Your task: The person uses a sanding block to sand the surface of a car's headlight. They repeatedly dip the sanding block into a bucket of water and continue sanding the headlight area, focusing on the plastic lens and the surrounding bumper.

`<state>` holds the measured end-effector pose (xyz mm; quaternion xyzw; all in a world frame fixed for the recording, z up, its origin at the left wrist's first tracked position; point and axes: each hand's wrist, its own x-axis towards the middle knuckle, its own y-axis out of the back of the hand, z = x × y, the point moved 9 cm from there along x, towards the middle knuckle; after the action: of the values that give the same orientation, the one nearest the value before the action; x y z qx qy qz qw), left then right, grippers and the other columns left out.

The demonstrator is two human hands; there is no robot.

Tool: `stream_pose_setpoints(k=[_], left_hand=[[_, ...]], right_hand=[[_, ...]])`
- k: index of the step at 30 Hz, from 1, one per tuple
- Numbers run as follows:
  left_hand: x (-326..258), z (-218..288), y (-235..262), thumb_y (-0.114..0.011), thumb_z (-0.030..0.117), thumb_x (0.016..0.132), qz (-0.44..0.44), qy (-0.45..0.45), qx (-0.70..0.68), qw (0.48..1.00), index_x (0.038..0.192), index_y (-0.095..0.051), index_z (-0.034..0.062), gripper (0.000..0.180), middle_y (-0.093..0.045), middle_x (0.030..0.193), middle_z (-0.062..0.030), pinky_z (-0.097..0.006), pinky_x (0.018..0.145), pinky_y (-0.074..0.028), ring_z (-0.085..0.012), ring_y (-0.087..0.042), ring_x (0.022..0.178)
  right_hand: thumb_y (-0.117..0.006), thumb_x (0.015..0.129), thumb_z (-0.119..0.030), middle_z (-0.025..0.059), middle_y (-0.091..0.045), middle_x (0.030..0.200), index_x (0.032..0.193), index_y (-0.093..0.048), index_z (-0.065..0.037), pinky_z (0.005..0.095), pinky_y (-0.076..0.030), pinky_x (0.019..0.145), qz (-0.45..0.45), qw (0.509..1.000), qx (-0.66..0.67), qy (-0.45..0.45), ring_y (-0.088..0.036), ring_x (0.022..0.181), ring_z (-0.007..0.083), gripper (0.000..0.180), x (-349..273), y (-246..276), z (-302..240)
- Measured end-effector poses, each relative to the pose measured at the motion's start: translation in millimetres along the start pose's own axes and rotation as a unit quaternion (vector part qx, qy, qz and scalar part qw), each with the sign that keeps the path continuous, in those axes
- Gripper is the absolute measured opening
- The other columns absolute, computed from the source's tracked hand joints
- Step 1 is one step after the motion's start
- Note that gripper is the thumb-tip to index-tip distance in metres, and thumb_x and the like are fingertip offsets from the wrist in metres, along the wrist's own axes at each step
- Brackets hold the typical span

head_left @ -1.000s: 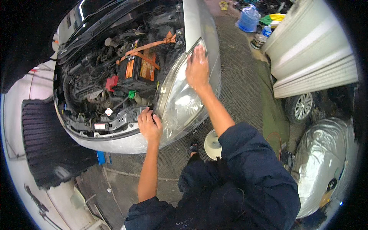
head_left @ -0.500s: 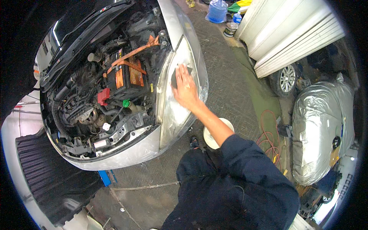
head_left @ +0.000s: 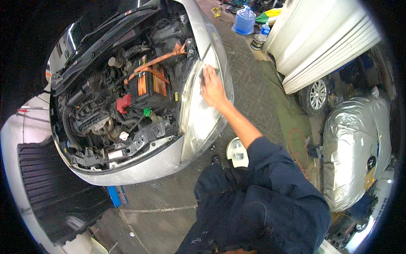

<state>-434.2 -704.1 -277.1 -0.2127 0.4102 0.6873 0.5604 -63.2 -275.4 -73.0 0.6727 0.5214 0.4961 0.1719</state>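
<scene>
While the cloudy headlight (head_left: 198, 114) sits at the front corner of the silver car (head_left: 144, 169), the right hand (head_left: 212, 86) lies flat on its upper lens, fingers spread, gripping nothing; beside it the open engine bay shows an orange-topped battery (head_left: 151, 82)

right hand (head_left: 212, 88) on headlight (head_left: 198, 114), right of the battery (head_left: 150, 82).
</scene>
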Motion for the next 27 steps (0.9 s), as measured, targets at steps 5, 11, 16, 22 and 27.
stream_pose_setpoints(k=[5, 11, 16, 22, 27], left_hand=[[-1, 2, 12, -0.052, 0.022, 0.106, -0.012, 0.005, 0.025, 1.000, 0.129, -0.057, -0.0052, 0.036, -0.054, 0.133, -0.0290, -0.050, 0.111, -0.036, -0.0460, -0.047, 0.128], [4, 10, 26, -0.051, 0.023, 0.106, -0.019, 0.008, 0.039, 0.999, 0.128, -0.058, -0.0050, 0.036, -0.056, 0.130, -0.0281, -0.049, 0.110, -0.037, -0.0442, -0.050, 0.126], [8, 22, 31, -0.051, 0.024, 0.106, -0.038, 0.000, 0.060, 0.997, 0.127, -0.059, -0.0049, 0.037, -0.058, 0.128, -0.0274, -0.048, 0.109, -0.038, -0.0428, -0.051, 0.124], [7, 29, 42, -0.051, 0.025, 0.107, -0.047, 0.005, 0.079, 0.996, 0.127, -0.060, -0.0047, 0.037, -0.060, 0.126, -0.0266, -0.047, 0.107, -0.040, -0.0410, -0.054, 0.122], [5, 39, 46, -0.051, 0.026, 0.107, -0.052, 0.002, 0.106, 0.993, 0.126, -0.061, -0.0046, 0.037, -0.062, 0.124, -0.0258, -0.046, 0.106, -0.041, -0.0396, -0.055, 0.120]], right_hand=[[-0.052, 0.103, -0.028, 0.0376, -0.033, 0.158, 0.150, -0.036, 0.016, 0.0492, -0.025, 0.126, 0.027, 0.994, -0.016, -0.101, -0.032, 0.149, 0.0494, 0.067, 42, -4, 13], [-0.057, 0.101, -0.030, 0.0333, -0.033, 0.161, 0.150, -0.037, 0.015, 0.0510, -0.028, 0.124, 0.006, 0.996, -0.037, -0.079, -0.030, 0.152, 0.0449, 0.069, -23, -2, -21], [-0.045, 0.107, -0.031, 0.0341, -0.039, 0.157, 0.148, -0.041, 0.016, 0.0458, -0.025, 0.127, -0.002, 0.992, -0.007, -0.125, -0.032, 0.151, 0.0439, 0.063, 32, 0, 31], [-0.057, 0.098, -0.023, 0.0336, -0.038, 0.158, 0.149, -0.039, 0.016, 0.0502, -0.027, 0.126, -0.062, 0.993, -0.034, -0.090, -0.030, 0.153, 0.0417, 0.066, -38, 3, -42], [-0.064, 0.093, -0.024, 0.0326, -0.030, 0.162, 0.151, -0.035, 0.015, 0.0531, -0.030, 0.124, -0.009, 0.994, -0.001, -0.107, -0.027, 0.154, 0.0436, 0.076, 15, 3, -2]])
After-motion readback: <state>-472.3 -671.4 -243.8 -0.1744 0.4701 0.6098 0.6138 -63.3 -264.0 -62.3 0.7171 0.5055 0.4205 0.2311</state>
